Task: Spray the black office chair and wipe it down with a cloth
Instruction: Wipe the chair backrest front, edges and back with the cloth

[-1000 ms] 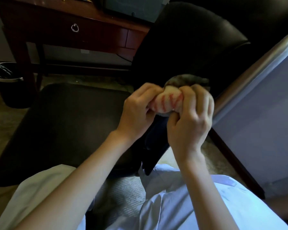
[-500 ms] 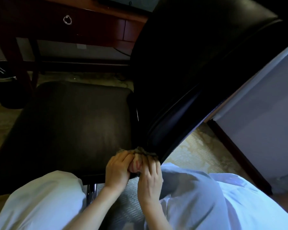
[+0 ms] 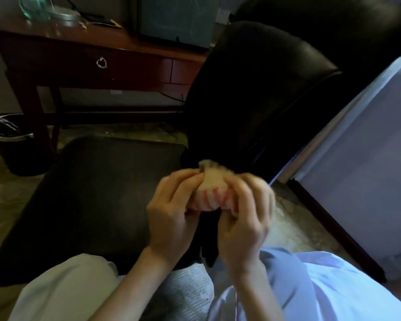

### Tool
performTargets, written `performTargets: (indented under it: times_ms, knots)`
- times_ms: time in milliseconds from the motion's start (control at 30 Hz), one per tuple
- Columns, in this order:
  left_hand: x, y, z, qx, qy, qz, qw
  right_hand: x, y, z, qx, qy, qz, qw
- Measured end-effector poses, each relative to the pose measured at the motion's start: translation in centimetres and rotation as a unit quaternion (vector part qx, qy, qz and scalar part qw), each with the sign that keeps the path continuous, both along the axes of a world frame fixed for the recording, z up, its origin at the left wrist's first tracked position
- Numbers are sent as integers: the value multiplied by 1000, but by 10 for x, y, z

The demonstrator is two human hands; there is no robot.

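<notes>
Black leather office chair (image 3: 252,100): your left hand (image 3: 171,214) and right hand (image 3: 248,221), fingers (image 3: 185,181) clenched round the bunched pale red-striped cloth (image 3: 214,193), hold it at the backrest's lower edge. Press evenly and follow the edge.

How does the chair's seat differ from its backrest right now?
The seat lies flat and looks matte; the backrest rises tilted, with sheen near its top. The left hand and right hand grip the cloth by the backrest's lower end, off the seat. Both are black and padded.
</notes>
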State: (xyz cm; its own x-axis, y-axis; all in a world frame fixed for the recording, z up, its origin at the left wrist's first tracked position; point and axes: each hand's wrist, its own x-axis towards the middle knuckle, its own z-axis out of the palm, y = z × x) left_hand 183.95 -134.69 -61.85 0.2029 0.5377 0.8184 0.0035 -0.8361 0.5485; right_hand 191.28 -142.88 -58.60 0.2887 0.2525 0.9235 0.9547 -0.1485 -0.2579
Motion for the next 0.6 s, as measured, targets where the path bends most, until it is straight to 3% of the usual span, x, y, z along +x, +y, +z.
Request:
performTargets:
  times_ms: [133,233,400,600]
  knots:
    - [27,13,94,86,-22,2,996,23,2,96,54,-68,-37,996]
    - [44,25,124,100,-3,-22,995,30,4,117,26,-66,-85,994]
    - [43,17,71,21,9,-77,997,24,12,68,-25,-65,-101,993]
    - [19,11,-18,-3,93,3,996,13,-1,-43,-102,15,-53,993]
